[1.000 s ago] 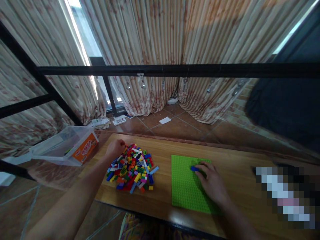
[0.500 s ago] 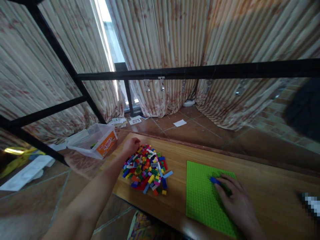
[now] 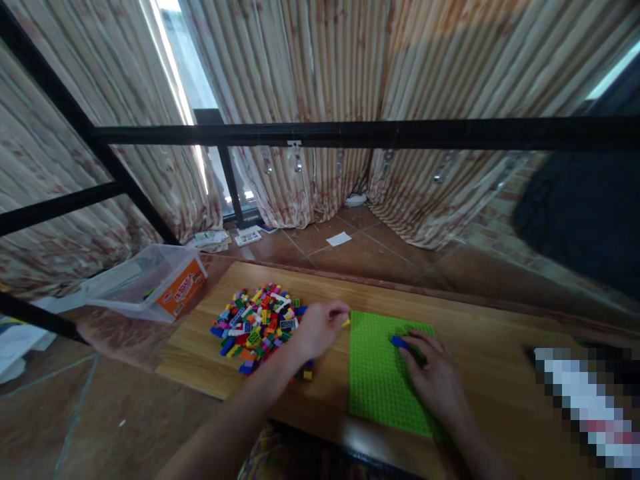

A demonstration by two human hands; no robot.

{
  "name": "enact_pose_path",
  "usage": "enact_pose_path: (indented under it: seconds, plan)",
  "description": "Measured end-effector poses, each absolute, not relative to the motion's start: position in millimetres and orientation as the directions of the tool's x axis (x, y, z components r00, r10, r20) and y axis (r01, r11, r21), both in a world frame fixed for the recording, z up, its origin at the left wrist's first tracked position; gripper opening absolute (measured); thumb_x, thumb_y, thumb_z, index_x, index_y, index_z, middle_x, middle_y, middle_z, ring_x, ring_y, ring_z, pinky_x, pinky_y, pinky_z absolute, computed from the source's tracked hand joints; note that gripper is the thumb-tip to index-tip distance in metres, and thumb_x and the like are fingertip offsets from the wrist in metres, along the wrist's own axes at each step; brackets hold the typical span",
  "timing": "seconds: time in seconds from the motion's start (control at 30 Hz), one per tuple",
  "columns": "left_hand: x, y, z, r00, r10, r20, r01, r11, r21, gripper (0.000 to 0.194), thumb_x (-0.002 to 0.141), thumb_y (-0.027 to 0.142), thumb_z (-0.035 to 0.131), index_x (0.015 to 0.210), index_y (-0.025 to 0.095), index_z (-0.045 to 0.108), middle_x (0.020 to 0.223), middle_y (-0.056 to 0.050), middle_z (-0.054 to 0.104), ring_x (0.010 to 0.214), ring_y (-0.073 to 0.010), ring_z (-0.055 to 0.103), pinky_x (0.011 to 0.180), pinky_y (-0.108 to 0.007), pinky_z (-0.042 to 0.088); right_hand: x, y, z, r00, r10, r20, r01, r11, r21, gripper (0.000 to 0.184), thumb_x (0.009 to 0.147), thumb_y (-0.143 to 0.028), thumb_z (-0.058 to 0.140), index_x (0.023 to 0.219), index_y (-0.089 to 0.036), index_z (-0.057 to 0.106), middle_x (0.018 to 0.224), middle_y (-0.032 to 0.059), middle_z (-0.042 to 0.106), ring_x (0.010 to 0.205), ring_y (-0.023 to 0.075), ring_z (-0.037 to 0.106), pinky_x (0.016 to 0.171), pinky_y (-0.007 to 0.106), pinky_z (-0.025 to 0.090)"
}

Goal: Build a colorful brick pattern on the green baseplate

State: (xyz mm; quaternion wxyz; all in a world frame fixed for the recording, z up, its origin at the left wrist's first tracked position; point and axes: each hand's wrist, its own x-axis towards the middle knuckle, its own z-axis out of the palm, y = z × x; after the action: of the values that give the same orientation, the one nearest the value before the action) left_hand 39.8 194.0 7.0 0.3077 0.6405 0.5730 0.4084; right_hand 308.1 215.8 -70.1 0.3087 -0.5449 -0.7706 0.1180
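A green studded baseplate (image 3: pixel 375 380) lies on the wooden table (image 3: pixel 480 347). My right hand (image 3: pixel 437 377) rests on the plate with its fingers pressed around a blue brick (image 3: pixel 399 342) that sits on the studs. My left hand (image 3: pixel 320 327) hovers at the plate's left edge, pinched on a small yellow brick (image 3: pixel 346 323). A heap of small coloured bricks (image 3: pixel 255 325) lies on the table to the left of that hand.
A clear plastic tub with an orange label (image 3: pixel 150 283) sits off the table's left end. A black metal frame (image 3: pixel 350 133) crosses in front of patterned curtains. A dark shape (image 3: pixel 580 213) hangs at the right. A pixelated patch covers the table's right end.
My left hand left the far side of the brick heap and came right to the baseplate's edge, now pinching a yellow brick. The right hand stayed on the blue brick.
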Motion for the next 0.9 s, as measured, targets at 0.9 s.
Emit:
enact_pose_path:
  seconds: [0.9]
  plan:
    - [113.4,191.7,-51.8,0.084,0.955,0.283,0.590,-0.277,0.759,0.052,0.082,0.004,0.051,0.131,0.022,0.048,0.107,-0.004,0.064,0.105,-0.0199,0.055,0.098,-0.039,0.045,303.7,214.8,-65.7,-0.292,0.872,0.392,0.772,0.457,-0.442,0.027,0.091,-0.033,0.050,0.110,-0.031,0.069,0.122,0.0054,0.062,0.112,0.0255,0.053,0.093,0.046,0.042]
